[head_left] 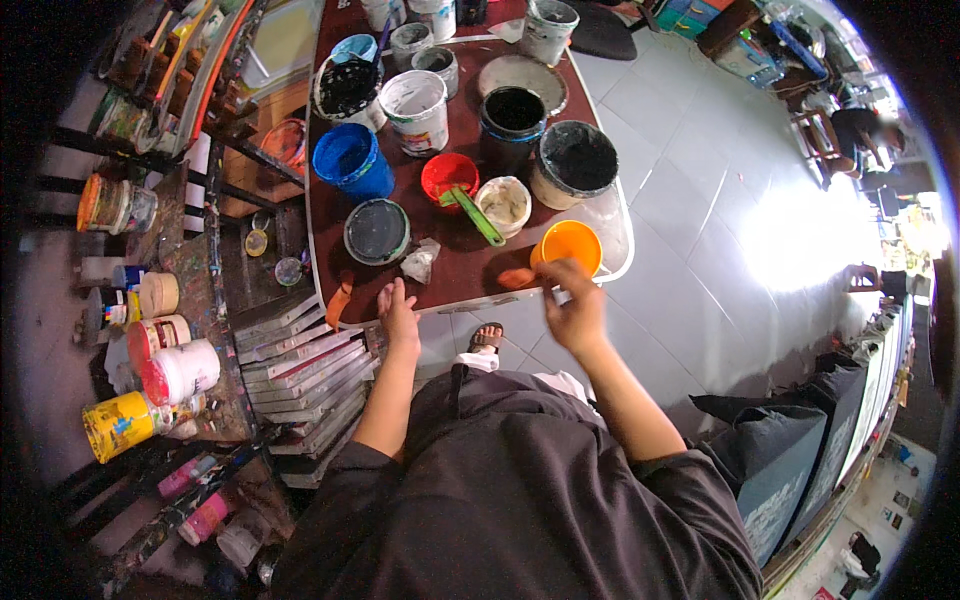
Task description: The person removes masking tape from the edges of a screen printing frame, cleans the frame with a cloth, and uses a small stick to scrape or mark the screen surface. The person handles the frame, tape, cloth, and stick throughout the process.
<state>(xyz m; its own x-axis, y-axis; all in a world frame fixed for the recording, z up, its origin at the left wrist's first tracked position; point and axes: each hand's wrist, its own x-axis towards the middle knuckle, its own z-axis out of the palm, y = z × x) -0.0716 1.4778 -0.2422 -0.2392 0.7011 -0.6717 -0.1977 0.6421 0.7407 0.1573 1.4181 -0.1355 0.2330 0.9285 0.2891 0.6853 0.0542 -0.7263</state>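
Observation:
My right hand (574, 312) is at the near right edge of the table, fingers bent in front of an orange tub (568, 246). Its fingertips meet the end of a small orange-brown piece (516, 279); blur hides what kind of thing it is and how it is gripped. My left hand (399, 316) hovers by the near table edge with its fingers apart and nothing in them. Just beyond it lie a crumpled white wad (421, 261) and a round tub with a dark grey top (377, 232). A green-handled tool (476, 216) leans out of a red paint pot (447, 176).
The dark red table (450, 284) carries several more paint pots: a blue bucket (352, 160), a white bucket (415, 108) and a grey-black bucket (575, 163). Stacked frames (305, 375) stand at left beside paint-stained shelving (225, 330). Dark wrapped panels (780, 470) line the right.

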